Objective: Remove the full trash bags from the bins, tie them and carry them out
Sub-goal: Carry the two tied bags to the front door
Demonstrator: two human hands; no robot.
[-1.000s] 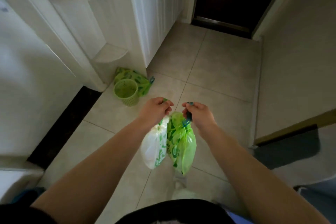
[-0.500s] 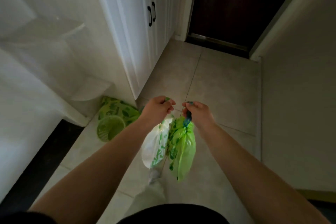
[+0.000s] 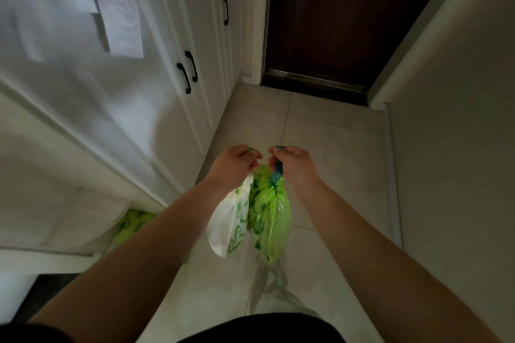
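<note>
Holding both arms out in front of me, I see my left hand (image 3: 232, 166) with its grip pressed together on the gathered top of the white bag (image 3: 228, 227); my right hand (image 3: 295, 166) has its grip pinching the dark blue-green tie (image 3: 276, 174) at the neck of the green bag (image 3: 269, 220); both bags hang free in the air under the fists, touching each other side by side above the tiled floor (image 3: 334, 153); the white bag carries a green print and looks full; the green bag is bunched tight at the neck and rounded lower down; white cabinet doors (image 3: 178, 36) stand at my left; a dark door (image 3: 334, 14) is ahead.
</note>
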